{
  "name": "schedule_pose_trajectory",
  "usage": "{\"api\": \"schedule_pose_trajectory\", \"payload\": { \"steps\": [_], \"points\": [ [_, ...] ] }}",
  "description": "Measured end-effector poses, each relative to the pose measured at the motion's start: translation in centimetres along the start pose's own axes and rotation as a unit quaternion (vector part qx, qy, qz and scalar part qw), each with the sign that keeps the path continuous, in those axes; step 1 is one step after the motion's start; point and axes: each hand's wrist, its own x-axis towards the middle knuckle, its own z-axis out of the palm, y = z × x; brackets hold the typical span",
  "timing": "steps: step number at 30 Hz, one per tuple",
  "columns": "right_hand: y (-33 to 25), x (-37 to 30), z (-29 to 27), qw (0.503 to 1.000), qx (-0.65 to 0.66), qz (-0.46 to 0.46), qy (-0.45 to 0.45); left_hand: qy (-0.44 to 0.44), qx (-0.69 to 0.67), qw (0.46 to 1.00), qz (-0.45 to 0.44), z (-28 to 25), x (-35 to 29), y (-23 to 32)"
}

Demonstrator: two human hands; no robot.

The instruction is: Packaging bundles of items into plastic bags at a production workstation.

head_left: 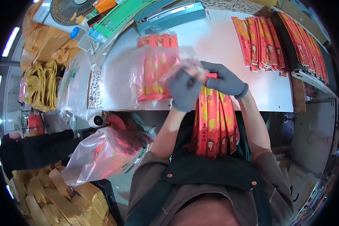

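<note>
Both hands wear grey gloves and meet above the table's front edge. My right hand [226, 81] is closed round the top of a bunch of long red-and-yellow packets [214, 120], which hang down in front of my apron. Close beside it is my left hand [184, 89], its fingers smeared by motion near the packets' top end. Behind the left hand a clear plastic bag [139, 62] lies on the table with a stack of the same red packets [154, 81] inside it. The bag's crumpled edge reaches up to the fingers; whether they grip it is unclear.
A teal sealer-like machine [171, 17] stands at the back. Loose red packets [261, 43] lie at the right, beside a dark tray [290, 41] of more. Clear bags [76, 84] lie at the left. Below are a filled plastic bag [105, 154] and gold bags [60, 196].
</note>
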Motion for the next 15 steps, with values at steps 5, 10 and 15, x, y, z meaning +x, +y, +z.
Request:
{"api": "schedule_pose_trajectory", "payload": {
  "steps": [5,10,15],
  "points": [
    [2.5,-0.4,-1.0,0.988,0.117,0.084,0.052,-0.096,-0.054,0.992,0.058,0.0,-4.0,-1.0],
    [3.9,-2.2,2.0,0.943,0.281,0.034,0.174,-0.119,-0.035,0.992,-0.007,-0.4,-4.6,-1.2],
    [5.3,-13.4,6.1,0.979,0.151,0.106,0.085,-0.235,-0.017,0.97,0.067,-5.0,-11.3,1.0]
  ]
}}
